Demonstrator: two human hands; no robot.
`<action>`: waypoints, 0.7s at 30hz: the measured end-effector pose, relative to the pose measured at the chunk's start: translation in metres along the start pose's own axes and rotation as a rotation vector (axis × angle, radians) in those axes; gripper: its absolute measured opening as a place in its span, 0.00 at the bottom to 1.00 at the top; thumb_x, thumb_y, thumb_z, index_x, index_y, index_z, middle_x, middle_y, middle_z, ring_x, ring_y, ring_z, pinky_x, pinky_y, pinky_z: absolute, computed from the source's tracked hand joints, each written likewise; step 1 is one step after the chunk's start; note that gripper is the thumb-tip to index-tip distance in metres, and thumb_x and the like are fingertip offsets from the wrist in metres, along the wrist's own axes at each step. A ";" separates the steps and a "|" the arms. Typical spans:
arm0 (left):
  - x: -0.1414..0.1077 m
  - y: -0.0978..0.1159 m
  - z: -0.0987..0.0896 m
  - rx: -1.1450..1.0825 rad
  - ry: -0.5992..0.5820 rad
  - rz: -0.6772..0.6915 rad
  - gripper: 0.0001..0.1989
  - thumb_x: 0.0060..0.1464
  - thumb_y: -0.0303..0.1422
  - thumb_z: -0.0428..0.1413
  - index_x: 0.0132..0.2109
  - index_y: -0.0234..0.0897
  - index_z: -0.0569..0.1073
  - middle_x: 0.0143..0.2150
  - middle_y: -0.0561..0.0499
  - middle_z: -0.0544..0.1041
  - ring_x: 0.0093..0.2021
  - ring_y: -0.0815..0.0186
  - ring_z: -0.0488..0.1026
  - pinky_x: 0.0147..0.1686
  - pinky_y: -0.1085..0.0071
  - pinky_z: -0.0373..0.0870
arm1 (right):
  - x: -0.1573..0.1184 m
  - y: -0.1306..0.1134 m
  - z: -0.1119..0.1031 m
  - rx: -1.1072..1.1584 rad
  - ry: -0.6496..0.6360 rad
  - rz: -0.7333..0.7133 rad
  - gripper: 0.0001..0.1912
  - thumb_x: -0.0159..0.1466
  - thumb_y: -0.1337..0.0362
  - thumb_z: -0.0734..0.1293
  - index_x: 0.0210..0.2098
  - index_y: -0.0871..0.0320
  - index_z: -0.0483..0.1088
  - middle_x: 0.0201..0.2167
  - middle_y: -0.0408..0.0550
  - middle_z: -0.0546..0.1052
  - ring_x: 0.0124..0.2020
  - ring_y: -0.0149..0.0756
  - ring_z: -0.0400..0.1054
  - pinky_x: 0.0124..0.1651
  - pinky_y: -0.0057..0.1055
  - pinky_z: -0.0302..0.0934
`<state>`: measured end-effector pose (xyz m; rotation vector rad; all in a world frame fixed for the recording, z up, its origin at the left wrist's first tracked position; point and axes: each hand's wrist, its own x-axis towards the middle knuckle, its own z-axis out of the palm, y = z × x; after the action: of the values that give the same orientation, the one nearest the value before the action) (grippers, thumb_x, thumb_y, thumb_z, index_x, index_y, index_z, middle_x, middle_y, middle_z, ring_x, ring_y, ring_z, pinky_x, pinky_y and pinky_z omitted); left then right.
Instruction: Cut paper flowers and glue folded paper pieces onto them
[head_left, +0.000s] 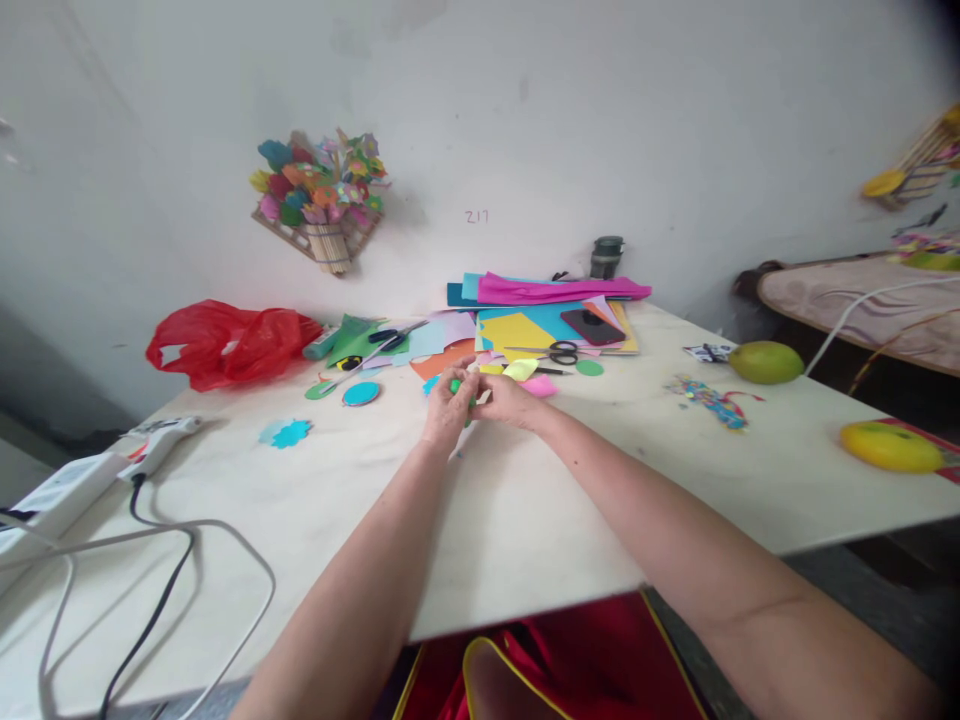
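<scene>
My left hand (445,408) and my right hand (510,400) meet over the middle of the table. Both are closed, fingertips together, around a small green piece (455,387) that looks like craft paper or foam. Fingers cover most of it, so its shape cannot be made out. Just beyond my right hand lie a yellow-green cut piece (521,369), a pink piece (541,386) and black-handled scissors (562,352). Left of my left hand rest a blue disc (361,393) and a blue scalloped cut-out (291,433).
Coloured sheets (517,335) are heaped at the back with a phone (592,327) on them. A red plastic bag (232,345) and more scissors (394,336) lie back left. Cables (247,560) cross the left side. A green mango-like fruit (766,362) and a yellow one (891,446) sit right.
</scene>
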<state>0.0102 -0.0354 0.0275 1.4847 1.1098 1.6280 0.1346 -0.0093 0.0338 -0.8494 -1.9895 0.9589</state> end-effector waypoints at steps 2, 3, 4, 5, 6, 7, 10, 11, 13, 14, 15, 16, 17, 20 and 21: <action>-0.002 0.003 0.001 -0.063 -0.056 -0.011 0.15 0.48 0.45 0.58 0.30 0.36 0.68 0.56 0.43 0.71 0.49 0.61 0.72 0.47 0.65 0.68 | 0.000 -0.001 0.001 -0.077 0.022 -0.008 0.13 0.47 0.65 0.70 0.32 0.62 0.72 0.27 0.42 0.71 0.30 0.31 0.64 0.34 0.28 0.59; -0.003 0.004 0.002 -0.098 -0.081 -0.013 0.15 0.46 0.44 0.60 0.31 0.36 0.68 0.57 0.43 0.70 0.49 0.60 0.71 0.48 0.65 0.68 | 0.000 -0.002 0.001 -0.084 0.025 -0.035 0.11 0.48 0.66 0.69 0.32 0.62 0.72 0.27 0.43 0.71 0.30 0.31 0.64 0.34 0.27 0.58; -0.003 0.005 0.002 -0.119 -0.091 -0.019 0.16 0.44 0.43 0.62 0.33 0.36 0.69 0.57 0.43 0.70 0.50 0.59 0.71 0.48 0.65 0.68 | 0.000 -0.002 0.001 -0.082 0.029 -0.069 0.10 0.48 0.66 0.68 0.31 0.62 0.72 0.28 0.43 0.72 0.31 0.31 0.65 0.34 0.27 0.58; -0.003 0.005 0.002 -0.133 -0.098 -0.025 0.17 0.42 0.41 0.64 0.36 0.36 0.70 0.57 0.42 0.70 0.51 0.59 0.71 0.49 0.64 0.68 | 0.000 -0.002 0.001 -0.083 0.043 -0.096 0.09 0.49 0.67 0.67 0.30 0.62 0.72 0.28 0.43 0.73 0.31 0.31 0.65 0.34 0.27 0.58; -0.003 0.006 0.002 -0.140 -0.104 -0.027 0.19 0.41 0.40 0.65 0.38 0.36 0.71 0.56 0.42 0.71 0.52 0.58 0.71 0.50 0.64 0.67 | 0.000 -0.002 0.001 -0.096 0.067 -0.110 0.07 0.49 0.67 0.67 0.29 0.62 0.72 0.28 0.43 0.73 0.31 0.31 0.65 0.34 0.26 0.58; -0.003 0.006 0.001 -0.140 -0.114 -0.026 0.20 0.41 0.40 0.65 0.40 0.36 0.72 0.55 0.42 0.72 0.52 0.58 0.70 0.51 0.63 0.67 | 0.000 -0.002 0.002 -0.121 0.097 -0.109 0.05 0.49 0.68 0.66 0.26 0.62 0.71 0.26 0.43 0.73 0.30 0.31 0.65 0.33 0.26 0.58; -0.002 0.003 0.001 -0.118 -0.147 -0.016 0.19 0.47 0.42 0.61 0.44 0.35 0.74 0.51 0.42 0.75 0.54 0.58 0.70 0.54 0.62 0.64 | 0.001 -0.002 0.004 -0.205 0.195 -0.060 0.03 0.47 0.68 0.67 0.20 0.62 0.69 0.19 0.41 0.68 0.25 0.29 0.61 0.29 0.25 0.55; -0.002 0.002 0.001 -0.121 -0.151 -0.017 0.19 0.48 0.42 0.60 0.44 0.35 0.75 0.50 0.43 0.76 0.53 0.58 0.70 0.54 0.62 0.64 | 0.001 -0.002 0.005 -0.213 0.213 -0.056 0.04 0.47 0.68 0.67 0.19 0.62 0.68 0.17 0.40 0.67 0.23 0.28 0.60 0.28 0.25 0.54; -0.002 -0.001 0.001 -0.150 -0.146 -0.035 0.19 0.49 0.43 0.59 0.44 0.34 0.76 0.47 0.44 0.77 0.51 0.58 0.72 0.53 0.63 0.65 | 0.000 -0.003 0.006 -0.204 0.234 -0.064 0.03 0.47 0.68 0.67 0.19 0.62 0.69 0.16 0.40 0.67 0.23 0.28 0.60 0.28 0.25 0.54; -0.002 -0.003 0.001 -0.167 -0.140 -0.046 0.19 0.49 0.43 0.59 0.43 0.34 0.76 0.45 0.45 0.78 0.49 0.59 0.73 0.52 0.63 0.66 | 0.000 -0.004 0.007 -0.196 0.241 -0.065 0.03 0.47 0.68 0.67 0.19 0.62 0.69 0.16 0.40 0.66 0.22 0.28 0.59 0.28 0.25 0.54; -0.001 -0.005 0.001 -0.181 -0.135 -0.055 0.19 0.49 0.43 0.59 0.43 0.34 0.76 0.44 0.45 0.78 0.48 0.59 0.73 0.51 0.63 0.67 | 0.000 -0.004 0.007 -0.189 0.246 -0.064 0.04 0.47 0.68 0.67 0.19 0.62 0.69 0.16 0.40 0.66 0.22 0.28 0.59 0.28 0.25 0.54; -0.001 -0.007 0.001 -0.191 -0.134 -0.063 0.19 0.49 0.43 0.60 0.43 0.34 0.76 0.43 0.45 0.78 0.46 0.60 0.74 0.50 0.64 0.67 | -0.001 -0.004 0.008 -0.183 0.247 -0.060 0.04 0.47 0.68 0.67 0.19 0.62 0.69 0.16 0.40 0.66 0.22 0.28 0.59 0.28 0.25 0.53; -0.001 -0.009 0.000 -0.200 -0.137 -0.069 0.19 0.48 0.44 0.60 0.42 0.34 0.77 0.43 0.45 0.78 0.46 0.60 0.74 0.49 0.64 0.68 | -0.001 -0.004 0.009 -0.182 0.243 -0.056 0.04 0.48 0.67 0.67 0.20 0.62 0.69 0.16 0.40 0.66 0.22 0.28 0.59 0.27 0.25 0.53; 0.000 -0.010 -0.001 -0.218 -0.162 -0.090 0.21 0.48 0.45 0.59 0.43 0.34 0.77 0.44 0.45 0.78 0.47 0.59 0.74 0.49 0.64 0.68 | -0.001 -0.004 0.011 -0.218 0.221 -0.042 0.04 0.48 0.67 0.68 0.21 0.62 0.70 0.17 0.39 0.67 0.22 0.27 0.58 0.27 0.25 0.51; 0.000 -0.009 -0.002 -0.212 -0.176 -0.093 0.22 0.48 0.46 0.59 0.45 0.34 0.76 0.45 0.44 0.78 0.48 0.58 0.73 0.50 0.64 0.68 | -0.001 -0.005 0.011 -0.247 0.214 -0.041 0.04 0.48 0.66 0.68 0.21 0.61 0.70 0.17 0.39 0.67 0.22 0.27 0.58 0.26 0.25 0.51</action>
<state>0.0078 -0.0323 0.0195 1.3870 0.8676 1.4704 0.1249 -0.0165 0.0330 -0.9967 -1.9545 0.5790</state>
